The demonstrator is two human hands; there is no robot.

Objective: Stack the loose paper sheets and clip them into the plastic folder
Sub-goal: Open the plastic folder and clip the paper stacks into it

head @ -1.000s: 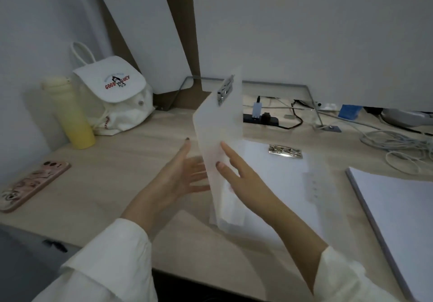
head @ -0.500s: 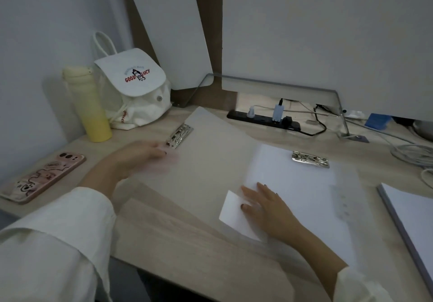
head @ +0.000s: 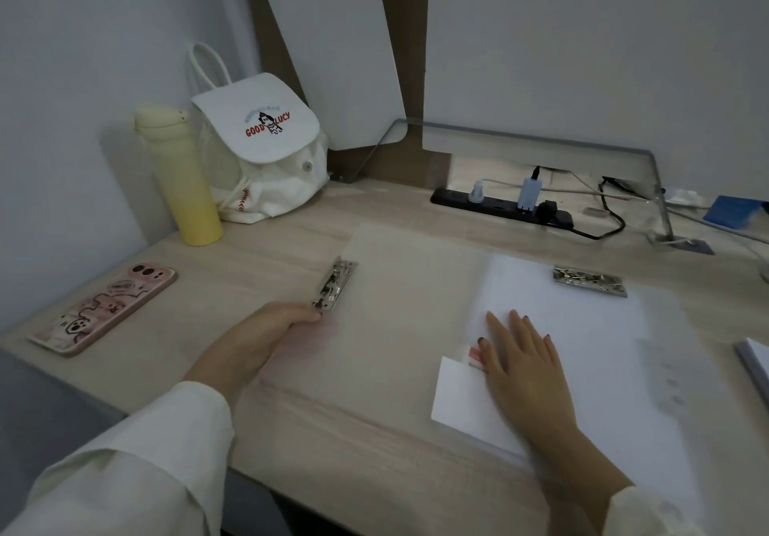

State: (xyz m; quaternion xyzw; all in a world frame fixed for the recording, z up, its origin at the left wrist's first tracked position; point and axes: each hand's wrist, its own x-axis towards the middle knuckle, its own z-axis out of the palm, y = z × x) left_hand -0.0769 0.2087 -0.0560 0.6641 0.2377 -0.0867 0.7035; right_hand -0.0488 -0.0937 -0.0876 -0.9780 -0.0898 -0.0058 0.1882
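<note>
Plastic folder [head: 408, 319] open flat | L hand [head: 283, 327] pinches its left edge by clip [head: 335, 285], steadying | R hand [head: 524, 365] flat, no grip, pins sheets [head: 582, 335] inside.

Folder [head: 408, 319] lies open on surface [head: 258, 256]. Left grip [head: 283, 325] pinches L cover's edge just below its clip [head: 335, 283]; right grip [head: 524, 365] rests flat on sheets [head: 591, 348], 2nd clip [head: 590, 281] at their top edge. Phone [head: 104, 308], bottle [head: 179, 177], bag [head: 262, 148] at L.
</note>
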